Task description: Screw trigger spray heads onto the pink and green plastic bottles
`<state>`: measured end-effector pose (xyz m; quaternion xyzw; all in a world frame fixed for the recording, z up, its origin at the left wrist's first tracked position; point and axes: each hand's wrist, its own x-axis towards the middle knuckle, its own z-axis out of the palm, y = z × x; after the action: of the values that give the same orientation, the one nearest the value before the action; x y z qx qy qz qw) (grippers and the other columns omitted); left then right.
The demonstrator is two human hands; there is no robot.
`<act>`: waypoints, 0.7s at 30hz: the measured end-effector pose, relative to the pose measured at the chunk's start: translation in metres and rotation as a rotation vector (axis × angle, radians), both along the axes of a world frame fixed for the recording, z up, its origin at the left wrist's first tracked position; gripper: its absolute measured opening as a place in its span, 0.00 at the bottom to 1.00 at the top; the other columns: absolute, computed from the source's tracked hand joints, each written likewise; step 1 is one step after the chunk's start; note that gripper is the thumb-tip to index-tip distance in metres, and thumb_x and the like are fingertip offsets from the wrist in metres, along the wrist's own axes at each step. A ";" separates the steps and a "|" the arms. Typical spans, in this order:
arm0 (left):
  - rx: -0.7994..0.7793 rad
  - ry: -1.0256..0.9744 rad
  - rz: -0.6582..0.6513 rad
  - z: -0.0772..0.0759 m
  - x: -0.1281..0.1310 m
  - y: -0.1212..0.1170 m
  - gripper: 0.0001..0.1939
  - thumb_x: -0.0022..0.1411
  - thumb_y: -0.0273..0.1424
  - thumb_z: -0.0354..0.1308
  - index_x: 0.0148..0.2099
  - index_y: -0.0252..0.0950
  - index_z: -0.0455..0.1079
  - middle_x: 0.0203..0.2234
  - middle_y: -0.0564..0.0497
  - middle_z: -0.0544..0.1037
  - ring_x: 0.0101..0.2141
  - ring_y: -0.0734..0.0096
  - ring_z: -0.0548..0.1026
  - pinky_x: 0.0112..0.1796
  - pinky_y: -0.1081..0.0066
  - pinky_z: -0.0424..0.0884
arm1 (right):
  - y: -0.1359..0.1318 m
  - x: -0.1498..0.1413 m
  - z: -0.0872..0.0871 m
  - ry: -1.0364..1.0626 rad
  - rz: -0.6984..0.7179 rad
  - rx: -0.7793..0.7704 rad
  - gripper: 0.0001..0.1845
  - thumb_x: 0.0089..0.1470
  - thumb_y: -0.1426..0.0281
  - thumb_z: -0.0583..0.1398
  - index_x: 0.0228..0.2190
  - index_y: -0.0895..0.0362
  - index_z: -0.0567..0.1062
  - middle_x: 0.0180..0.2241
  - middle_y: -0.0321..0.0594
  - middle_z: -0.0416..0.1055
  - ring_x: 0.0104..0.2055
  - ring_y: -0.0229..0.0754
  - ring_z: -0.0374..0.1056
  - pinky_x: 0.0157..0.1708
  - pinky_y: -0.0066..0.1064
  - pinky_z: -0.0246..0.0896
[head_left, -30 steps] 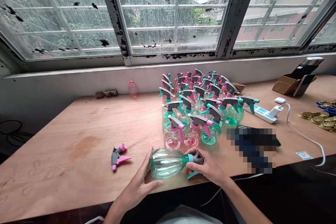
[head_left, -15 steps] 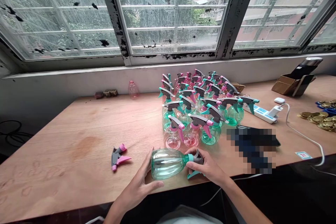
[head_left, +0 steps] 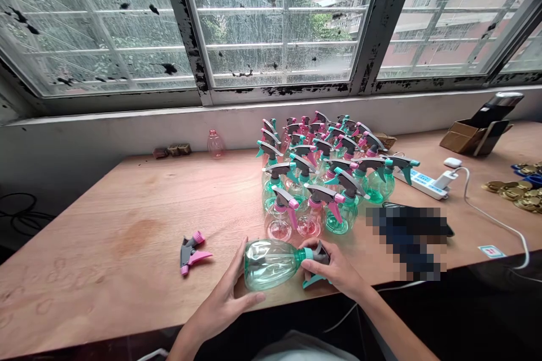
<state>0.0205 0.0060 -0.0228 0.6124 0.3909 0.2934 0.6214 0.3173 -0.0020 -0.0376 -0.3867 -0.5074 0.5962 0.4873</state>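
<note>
A clear green spray bottle (head_left: 271,264) lies on its side between my hands, base to the left, above the table's front edge. My left hand (head_left: 231,287) cups its base, thumb below and fingers behind. Around the grey and teal trigger head (head_left: 318,255) at its neck, my right hand (head_left: 339,271) is closed; the teal lever pokes out beneath. To the left, a loose pink and grey trigger head (head_left: 192,252) lies on the table. Behind my hands stand several pink and green spray bottles (head_left: 309,223) packed close together, with their heads on.
A pink bottle without a head (head_left: 215,145) stands by the wall near small brown blocks (head_left: 173,150). On the right are a power strip (head_left: 423,183) with a white cable, a blurred dark object (head_left: 412,237), a cardboard box (head_left: 474,134) and gold-coloured discs (head_left: 516,194).
Almost nothing differs. Both hands keep their hold on the green spray bottle, and the view has shifted very slightly.
</note>
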 end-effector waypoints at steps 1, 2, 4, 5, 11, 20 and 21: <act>0.001 0.006 0.002 -0.001 -0.001 0.000 0.57 0.64 0.41 0.70 0.79 0.51 0.33 0.78 0.50 0.42 0.76 0.49 0.43 0.73 0.50 0.42 | 0.000 0.000 0.000 -0.003 0.002 -0.003 0.19 0.55 0.58 0.73 0.41 0.56 0.76 0.25 0.30 0.75 0.25 0.39 0.74 0.31 0.34 0.76; 0.004 0.009 0.002 -0.001 -0.001 0.000 0.57 0.63 0.41 0.70 0.79 0.51 0.33 0.78 0.50 0.42 0.76 0.48 0.43 0.72 0.49 0.42 | 0.000 0.000 0.000 -0.005 0.004 -0.005 0.20 0.55 0.57 0.73 0.40 0.56 0.76 0.24 0.31 0.75 0.25 0.40 0.75 0.30 0.34 0.76; 0.015 0.013 0.001 -0.001 -0.001 0.000 0.56 0.64 0.40 0.69 0.79 0.51 0.33 0.78 0.50 0.41 0.76 0.49 0.43 0.72 0.50 0.42 | 0.000 0.000 -0.001 -0.008 0.006 -0.010 0.20 0.54 0.57 0.73 0.40 0.56 0.76 0.23 0.31 0.75 0.25 0.40 0.75 0.30 0.34 0.76; 0.024 0.011 -0.001 -0.001 -0.001 0.000 0.56 0.64 0.40 0.69 0.79 0.52 0.33 0.78 0.50 0.41 0.76 0.49 0.43 0.72 0.50 0.41 | 0.000 0.000 -0.001 -0.010 0.007 -0.011 0.20 0.54 0.57 0.73 0.40 0.57 0.76 0.23 0.31 0.76 0.24 0.40 0.75 0.30 0.34 0.76; 0.055 0.004 -0.012 0.003 0.002 -0.002 0.52 0.69 0.40 0.64 0.78 0.56 0.29 0.78 0.51 0.40 0.75 0.51 0.48 0.72 0.51 0.42 | 0.000 0.001 -0.003 -0.001 0.029 -0.018 0.18 0.56 0.58 0.72 0.38 0.56 0.74 0.24 0.32 0.78 0.25 0.40 0.76 0.30 0.33 0.75; 0.056 0.045 -0.021 -0.004 -0.002 0.000 0.54 0.66 0.40 0.68 0.79 0.51 0.33 0.78 0.49 0.39 0.76 0.52 0.42 0.73 0.51 0.38 | 0.001 0.001 -0.005 0.017 0.060 -0.046 0.20 0.51 0.60 0.75 0.36 0.56 0.74 0.24 0.32 0.78 0.23 0.41 0.77 0.29 0.34 0.75; 0.065 0.041 -0.026 -0.004 -0.002 0.000 0.54 0.66 0.40 0.68 0.79 0.52 0.32 0.78 0.50 0.39 0.76 0.52 0.43 0.73 0.51 0.39 | 0.001 0.001 -0.006 0.016 0.064 -0.048 0.20 0.51 0.60 0.75 0.36 0.57 0.74 0.24 0.32 0.78 0.23 0.42 0.77 0.28 0.34 0.75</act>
<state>0.0186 0.0059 -0.0270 0.6431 0.3858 0.2854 0.5968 0.3187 -0.0013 -0.0433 -0.3770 -0.5010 0.6268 0.4626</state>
